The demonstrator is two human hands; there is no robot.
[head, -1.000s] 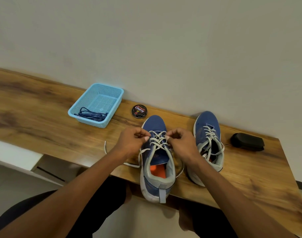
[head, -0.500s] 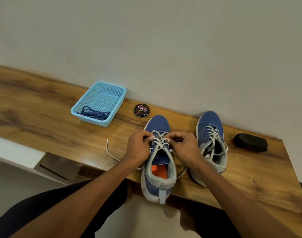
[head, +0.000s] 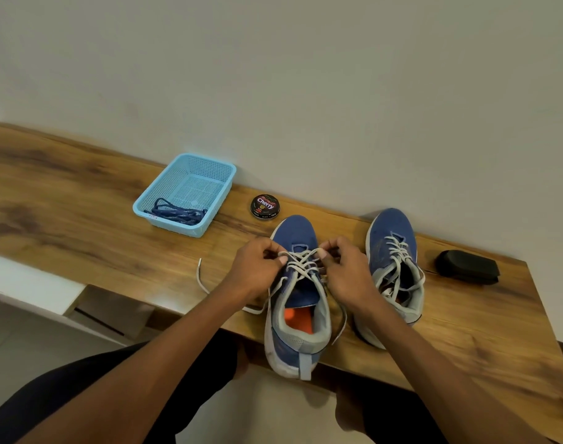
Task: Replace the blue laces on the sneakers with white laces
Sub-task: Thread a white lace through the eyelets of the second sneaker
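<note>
Both hands work at the near sneaker (head: 297,302) on the desk (head: 81,245): the left hand (head: 257,270) and right hand (head: 347,270) each pinch the white lace (head: 301,262) over its tongue. The second sneaker (head: 394,267) stands just to the right, white-laced. Blue laces (head: 177,213) lie in the basket (head: 209,168), well apart

Left of the polish tin (head: 264,207): basket (head: 164,191) holding laces (head: 177,213). Right of it and nearer: two sneakers (head: 297,302) (head: 394,267) side by side. Farthest right on the surface (head: 81,238): brush (head: 466,267).
</note>
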